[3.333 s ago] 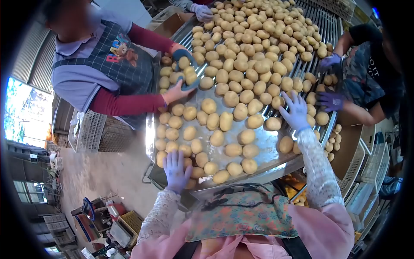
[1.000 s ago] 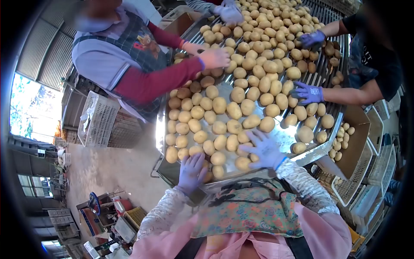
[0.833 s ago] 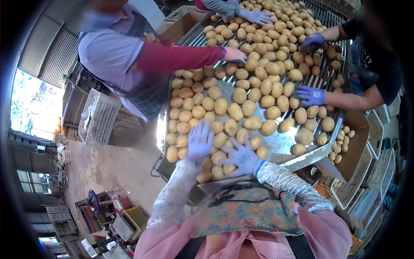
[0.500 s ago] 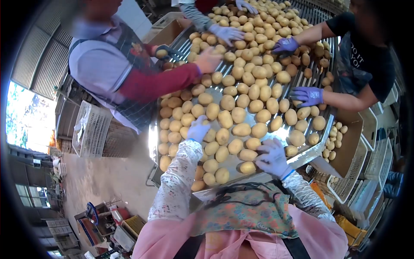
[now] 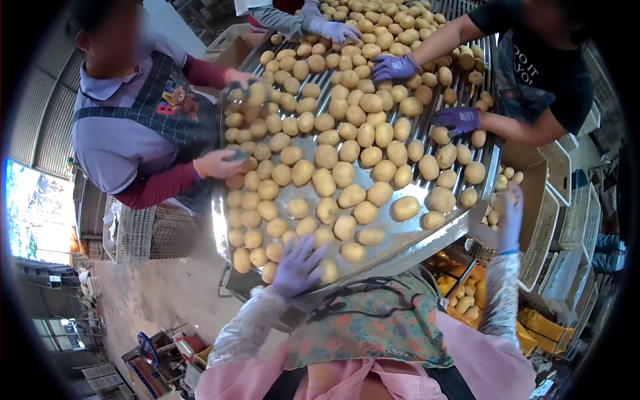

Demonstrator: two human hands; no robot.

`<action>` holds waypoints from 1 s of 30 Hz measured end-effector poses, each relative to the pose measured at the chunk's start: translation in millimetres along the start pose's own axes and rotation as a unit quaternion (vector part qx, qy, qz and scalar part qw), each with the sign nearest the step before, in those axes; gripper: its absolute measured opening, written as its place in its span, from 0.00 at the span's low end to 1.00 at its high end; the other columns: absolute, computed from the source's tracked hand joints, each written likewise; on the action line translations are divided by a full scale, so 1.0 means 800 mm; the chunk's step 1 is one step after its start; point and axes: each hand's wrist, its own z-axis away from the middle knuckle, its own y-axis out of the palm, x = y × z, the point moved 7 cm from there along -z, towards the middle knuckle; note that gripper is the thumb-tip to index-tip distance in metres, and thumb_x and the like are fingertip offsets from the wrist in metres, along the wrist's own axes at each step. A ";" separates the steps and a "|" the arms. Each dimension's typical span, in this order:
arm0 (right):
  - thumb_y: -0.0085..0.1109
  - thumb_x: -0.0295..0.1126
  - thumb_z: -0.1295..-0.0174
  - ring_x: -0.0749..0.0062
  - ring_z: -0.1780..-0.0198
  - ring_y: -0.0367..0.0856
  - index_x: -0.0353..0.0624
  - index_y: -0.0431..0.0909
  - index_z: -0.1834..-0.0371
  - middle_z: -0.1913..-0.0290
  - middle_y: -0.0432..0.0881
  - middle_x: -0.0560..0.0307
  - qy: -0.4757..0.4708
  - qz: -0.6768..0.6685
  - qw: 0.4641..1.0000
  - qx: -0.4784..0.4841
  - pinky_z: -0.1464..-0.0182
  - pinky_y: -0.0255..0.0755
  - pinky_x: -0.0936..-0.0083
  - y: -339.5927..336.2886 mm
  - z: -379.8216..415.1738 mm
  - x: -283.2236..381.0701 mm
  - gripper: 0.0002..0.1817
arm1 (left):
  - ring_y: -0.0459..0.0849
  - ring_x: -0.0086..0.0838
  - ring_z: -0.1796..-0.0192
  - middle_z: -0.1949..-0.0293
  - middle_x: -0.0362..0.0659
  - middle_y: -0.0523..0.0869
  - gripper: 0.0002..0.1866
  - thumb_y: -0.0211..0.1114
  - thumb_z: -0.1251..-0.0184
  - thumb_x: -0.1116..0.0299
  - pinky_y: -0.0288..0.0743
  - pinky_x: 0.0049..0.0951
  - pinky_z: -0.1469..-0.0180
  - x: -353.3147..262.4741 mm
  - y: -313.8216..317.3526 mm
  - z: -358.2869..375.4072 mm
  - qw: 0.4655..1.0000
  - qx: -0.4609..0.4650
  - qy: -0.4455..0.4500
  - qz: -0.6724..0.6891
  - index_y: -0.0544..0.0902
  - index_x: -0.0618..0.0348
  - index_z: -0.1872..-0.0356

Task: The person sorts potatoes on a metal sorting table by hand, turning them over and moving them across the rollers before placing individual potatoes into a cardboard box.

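Many potatoes (image 5: 365, 157) lie over a metal sorting table (image 5: 407, 250) with rollers toward its far side. My left hand (image 5: 297, 267), in a light purple glove, is at the near edge of the table with its fingers spread, beside the nearest potatoes. My right hand (image 5: 512, 207), gloved too, is past the table's right edge, over a brown box (image 5: 533, 230) with potatoes inside. Its fingers are blurred and partly out of sight, so whether it holds something does not show.
At the left a person (image 5: 143, 120) has both hands by the potatoes. Two purple-gloved hands of a person (image 5: 547, 73) work at the right, and a gloved hand (image 5: 335, 31) reaches in from the far side. Crates (image 5: 543, 247) and an orange sack (image 5: 450, 270) stand right of the table.
My right hand has gone from the table's near right corner out over the box. My left hand has moved nearer to me, its fingers spread. The left person's hands have drawn back leftward.
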 end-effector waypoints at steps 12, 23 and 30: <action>0.68 0.36 0.43 0.54 0.55 0.84 0.50 0.83 0.42 0.56 0.84 0.51 -0.433 0.296 0.789 0.320 0.49 0.77 0.58 0.422 0.048 0.068 0.23 | 0.63 0.64 0.23 0.24 0.63 0.66 0.40 0.63 0.29 0.46 0.51 0.60 0.21 -0.053 0.022 -0.076 0.979 -0.092 -0.173 -0.062 0.67 0.58 0.23; 0.74 0.39 0.46 0.63 0.47 0.85 0.49 0.76 0.37 0.48 0.82 0.49 -0.088 0.212 0.863 0.451 0.44 0.79 0.67 0.402 0.098 0.006 0.31 | 0.75 0.50 0.29 0.31 0.58 0.76 0.34 0.64 0.30 0.54 0.69 0.50 0.30 0.033 0.002 0.059 0.965 -0.079 -0.208 0.135 0.72 0.59 0.26; 0.71 0.25 0.42 0.60 0.33 0.73 0.38 0.72 0.34 0.33 0.75 0.49 -0.088 0.114 0.989 -0.037 0.29 0.68 0.65 0.022 -0.004 0.000 0.31 | 0.65 0.55 0.24 0.25 0.57 0.70 0.36 0.62 0.30 0.51 0.56 0.58 0.23 0.158 -0.012 -0.006 0.905 -0.131 -0.386 -0.121 0.70 0.58 0.25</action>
